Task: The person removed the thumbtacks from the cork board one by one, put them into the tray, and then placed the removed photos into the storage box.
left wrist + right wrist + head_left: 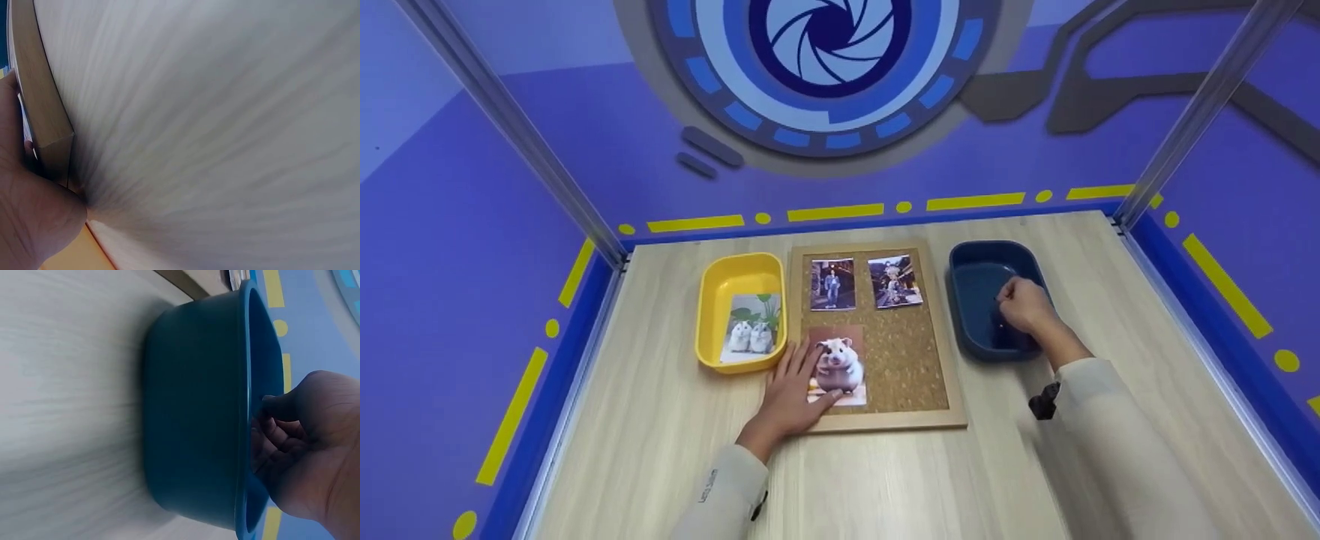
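My left hand point(791, 397) rests on the lower left of a wood-framed cork board point(904, 367), fingers spread straight. Its index finger and thumb lie over the edge of a hamster photo point(844, 367) on the cork. In the left wrist view, the palm's heel point(39, 219) sits by the frame's corner point(53, 143). Over a dark blue tub point(975, 300), my right hand point(1026, 306) has curled fingers, thumb and index together. A tiny dark object point(997, 299) shows at those fingertips; its kind is too small to make out. The right wrist view shows the thumb point(281, 406) inside the tub's rim.
Two photos of standing people, one left point(832, 285) and one right point(895, 281), sit at the board's top. A yellow tub point(705, 315) on the left holds a photo of two hamsters point(751, 334). Purple walls point(562, 135) enclose the pale wooden table point(885, 487).
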Demonstrator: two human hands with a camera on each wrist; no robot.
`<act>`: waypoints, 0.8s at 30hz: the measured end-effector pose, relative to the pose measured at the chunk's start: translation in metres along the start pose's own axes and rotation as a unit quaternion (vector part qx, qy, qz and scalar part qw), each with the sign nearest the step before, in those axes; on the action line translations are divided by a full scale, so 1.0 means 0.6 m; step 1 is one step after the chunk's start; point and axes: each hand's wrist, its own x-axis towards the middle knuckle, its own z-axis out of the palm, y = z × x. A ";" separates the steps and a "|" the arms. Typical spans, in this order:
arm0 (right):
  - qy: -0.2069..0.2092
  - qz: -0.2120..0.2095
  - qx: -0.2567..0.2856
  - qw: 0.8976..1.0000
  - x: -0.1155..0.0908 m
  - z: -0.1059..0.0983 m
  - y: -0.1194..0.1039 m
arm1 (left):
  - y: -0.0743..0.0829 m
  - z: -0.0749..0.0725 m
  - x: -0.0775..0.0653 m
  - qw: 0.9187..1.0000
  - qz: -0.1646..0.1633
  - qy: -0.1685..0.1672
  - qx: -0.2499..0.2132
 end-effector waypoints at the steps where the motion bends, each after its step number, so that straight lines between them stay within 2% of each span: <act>1: -0.004 -0.001 -0.003 1.000 0.001 -0.001 0.001 | 0.001 -0.001 0.000 1.000 0.000 -0.001 -0.001; 9: -0.009 -0.013 -0.012 1.000 0.005 -0.004 0.006 | 0.007 -0.009 -0.005 1.000 0.011 0.004 0.001; 17: -0.004 -0.014 0.019 1.000 0.003 -0.004 0.011 | 0.001 -0.002 -0.003 1.000 0.010 0.010 -0.006; 24: -0.030 -0.016 0.018 0.999 0.000 -0.005 0.008 | 0.000 -0.002 -0.004 1.000 0.009 0.009 -0.005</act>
